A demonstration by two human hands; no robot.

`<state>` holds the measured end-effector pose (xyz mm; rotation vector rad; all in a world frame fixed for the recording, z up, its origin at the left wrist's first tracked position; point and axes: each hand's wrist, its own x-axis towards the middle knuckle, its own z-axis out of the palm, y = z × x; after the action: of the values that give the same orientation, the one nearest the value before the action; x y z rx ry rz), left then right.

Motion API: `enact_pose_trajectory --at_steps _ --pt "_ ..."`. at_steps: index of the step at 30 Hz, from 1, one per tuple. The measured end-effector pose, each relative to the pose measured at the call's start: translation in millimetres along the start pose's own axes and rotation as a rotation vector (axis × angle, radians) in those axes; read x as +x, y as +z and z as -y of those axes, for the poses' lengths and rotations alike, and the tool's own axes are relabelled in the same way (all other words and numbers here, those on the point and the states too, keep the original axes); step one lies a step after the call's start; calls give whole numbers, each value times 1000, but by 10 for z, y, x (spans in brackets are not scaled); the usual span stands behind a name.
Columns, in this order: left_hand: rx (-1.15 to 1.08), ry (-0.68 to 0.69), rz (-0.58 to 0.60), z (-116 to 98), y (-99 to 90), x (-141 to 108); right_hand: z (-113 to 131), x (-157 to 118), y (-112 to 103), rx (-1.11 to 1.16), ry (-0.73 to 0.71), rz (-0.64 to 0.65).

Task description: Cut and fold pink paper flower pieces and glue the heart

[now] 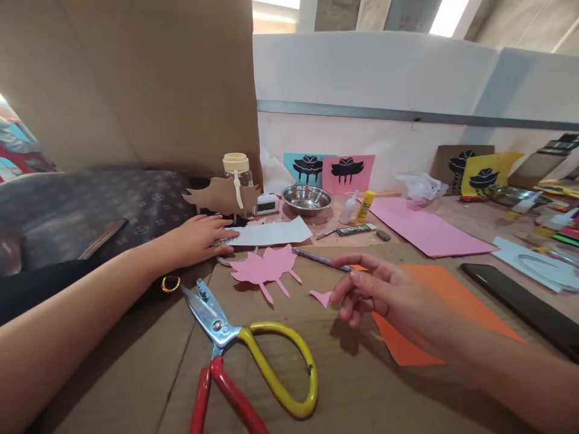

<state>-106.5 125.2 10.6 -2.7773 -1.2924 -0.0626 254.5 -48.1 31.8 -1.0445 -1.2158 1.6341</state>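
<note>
worn head camera, facing forward and down, close over worktop [136, 386]

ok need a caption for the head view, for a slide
Left hand on white paper, right hand at a pencil, pink cutout and scissors between them

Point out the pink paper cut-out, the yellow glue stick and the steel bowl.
Pink paper cut-out [266, 269]: head view, middle of its body.
Yellow glue stick [365, 208]: head view, middle of the tube.
Steel bowl [307, 209]: head view, near outer wall.
</note>
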Motion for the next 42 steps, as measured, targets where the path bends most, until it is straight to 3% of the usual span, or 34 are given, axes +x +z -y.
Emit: enact_pose_trajectory --at_steps 5,10,15,19,21,30,38,42 --pt "83 -33 -4 -43 22 -5 28 -35 -11 -97 22 79" --pt "101 -41 -40 -95 26 -7 6 -261 18 -519 60 113" --pt "56 -31 -51 -96 -13 3 47 -366 -22 -997 -166 147" --pt "28 -74 -81 -82 -6 19 0 -270 -199 -1113 -427 68" --pt "29 -105 -101 -85 -7 23 -42 -244 -266 -1169 -503 97" --pt "68 -160 -137 -152 -65 -9 -211 -250 -223 -1485 -450 321" --pt "102 -165 -164 -175 -53 10 -168 -212 -237 -1483 -506 204" --pt "112 -151 -181 -156 -28 30 -60 -153 -152 -1456 -512 47"
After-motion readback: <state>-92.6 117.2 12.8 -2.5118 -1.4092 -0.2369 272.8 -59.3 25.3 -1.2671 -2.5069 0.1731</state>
